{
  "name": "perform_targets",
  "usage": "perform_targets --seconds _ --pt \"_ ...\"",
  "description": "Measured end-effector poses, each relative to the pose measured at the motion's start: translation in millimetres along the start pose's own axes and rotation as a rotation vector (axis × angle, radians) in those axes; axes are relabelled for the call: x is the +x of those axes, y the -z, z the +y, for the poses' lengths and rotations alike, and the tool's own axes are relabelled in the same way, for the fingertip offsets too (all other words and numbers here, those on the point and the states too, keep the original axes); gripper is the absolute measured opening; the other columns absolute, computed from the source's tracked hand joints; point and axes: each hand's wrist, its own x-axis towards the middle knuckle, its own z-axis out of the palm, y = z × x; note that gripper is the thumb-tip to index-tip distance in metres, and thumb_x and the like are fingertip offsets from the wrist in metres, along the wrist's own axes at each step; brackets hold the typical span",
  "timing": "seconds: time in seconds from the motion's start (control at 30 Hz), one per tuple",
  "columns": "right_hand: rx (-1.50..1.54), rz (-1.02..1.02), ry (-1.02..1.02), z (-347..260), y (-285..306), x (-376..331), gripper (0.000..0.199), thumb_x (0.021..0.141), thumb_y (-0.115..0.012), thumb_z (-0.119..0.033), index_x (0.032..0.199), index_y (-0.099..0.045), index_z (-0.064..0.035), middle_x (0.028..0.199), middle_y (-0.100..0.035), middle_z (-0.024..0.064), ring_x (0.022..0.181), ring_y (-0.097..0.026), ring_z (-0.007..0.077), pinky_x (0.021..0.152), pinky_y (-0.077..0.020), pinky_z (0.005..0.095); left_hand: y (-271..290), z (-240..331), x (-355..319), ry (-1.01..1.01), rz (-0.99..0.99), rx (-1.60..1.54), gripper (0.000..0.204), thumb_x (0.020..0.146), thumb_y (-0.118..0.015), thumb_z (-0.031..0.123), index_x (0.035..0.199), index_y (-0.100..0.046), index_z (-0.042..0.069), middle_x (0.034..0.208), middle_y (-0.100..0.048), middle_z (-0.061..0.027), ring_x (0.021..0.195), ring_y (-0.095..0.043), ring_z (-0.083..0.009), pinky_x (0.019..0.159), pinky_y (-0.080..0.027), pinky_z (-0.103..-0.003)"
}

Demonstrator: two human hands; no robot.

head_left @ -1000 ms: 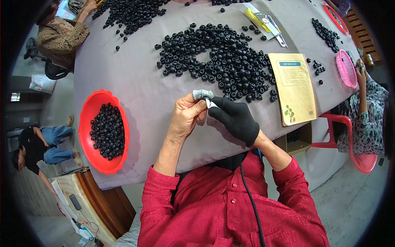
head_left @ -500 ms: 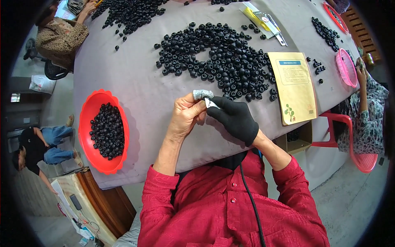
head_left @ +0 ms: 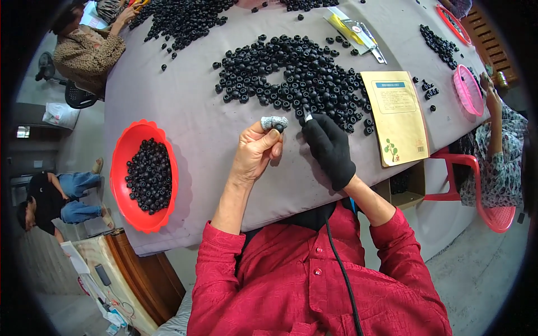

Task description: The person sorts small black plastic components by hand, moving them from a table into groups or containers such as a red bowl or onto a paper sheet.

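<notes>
My left hand point(head_left: 255, 154) pinches a small black bead-like piece point(head_left: 278, 128) between thumb and forefinger. A grey speckled finger cover point(head_left: 273, 122) wraps that forefinger. My right hand point(head_left: 330, 151), in a black glove, is closed around a small tool with a pale, shiny tip point(head_left: 308, 117); the rest of it is hidden in the fist. That tip reaches the near edge of a wide heap of black ring-shaped pieces point(head_left: 314, 78). Left of my hands, a red scalloped basket point(head_left: 119, 178) holds more black pieces point(head_left: 148, 176).
A yellow printed envelope point(head_left: 395, 126) lies right of the heap, with a packaged tool point(head_left: 358, 35) beyond. Another heap point(head_left: 179, 25) is at the far left, near a seated person point(head_left: 87, 53). A pink basket point(head_left: 468, 92) stands at the right near another person point(head_left: 501, 151).
My hands have come apart. The right hand has moved right and forward to the heap's edge with its tool, and the black piece in my left fingers now shows.
</notes>
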Motion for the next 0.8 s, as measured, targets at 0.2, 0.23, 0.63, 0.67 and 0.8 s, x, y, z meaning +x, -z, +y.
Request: perform_targets --seconds 0.2,0.23,0.63,0.67,0.8 --pt "-0.157 -0.103 -0.012 -21 -6 0 0.028 0.082 -0.064 -0.024 0.095 -0.061 0.0004 0.087 -0.060 0.0055 0.078 -0.054 0.0081 0.066 -0.0450 0.0258 -5 1 0 0.006 -0.010 0.039 0.012 0.087 -0.057 0.007 0.096 -0.062 0.001 0.063 -0.055 -0.0034 0.048 -0.048 -0.0077 0.039 -0.039 -0.020" --pt "-0.066 -0.112 -0.028 -17 -8 4 0.031 0.077 -0.068 -0.026 0.093 -0.062 0.0003 0.085 -0.061 0.0058 0.076 -0.055 0.0087 0.065 -0.0452 0.0255 -6 1 -1 0.004 -0.014 0.041 0.012 0.087 -0.057 0.007 0.096 -0.062 0.001 0.063 -0.055 -0.0034 0.048 -0.048 -0.0077 0.039 -0.039 -0.020" --pt "-0.110 0.057 0.143 9 -6 4 0.021 0.082 -0.062 -0.017 0.094 -0.059 -0.0005 0.079 -0.060 0.0028 0.074 -0.052 0.0087 0.067 -0.0435 0.0262 -18 3 -17 -0.032 0.102 0.179 0.007 0.084 -0.058 0.004 0.090 -0.060 0.000 0.064 -0.058 -0.0055 0.048 -0.051 -0.0089 0.041 -0.042 -0.021" --pt "-0.107 0.051 0.152 8 -4 3 0.021 0.082 -0.062 -0.017 0.094 -0.059 -0.0005 0.079 -0.060 0.0028 0.074 -0.052 0.0087 0.067 -0.0435 0.0262 -19 3 -21 -0.073 0.183 0.141 0.009 0.084 -0.058 0.004 0.091 -0.060 0.000 0.066 -0.059 -0.0059 0.048 -0.052 -0.0096 0.041 -0.042 -0.021" --pt "-0.065 -0.008 0.072 7 -3 0 0.023 0.082 -0.062 -0.018 0.097 -0.059 0.0000 0.080 -0.059 0.0026 0.075 -0.052 0.0089 0.070 -0.0435 0.0261 -2 17 -52 -0.240 0.223 -0.217 0.017 0.085 -0.059 0.007 0.100 -0.059 0.000 0.074 -0.056 -0.0060 0.051 -0.048 -0.0097 0.043 -0.037 -0.022"
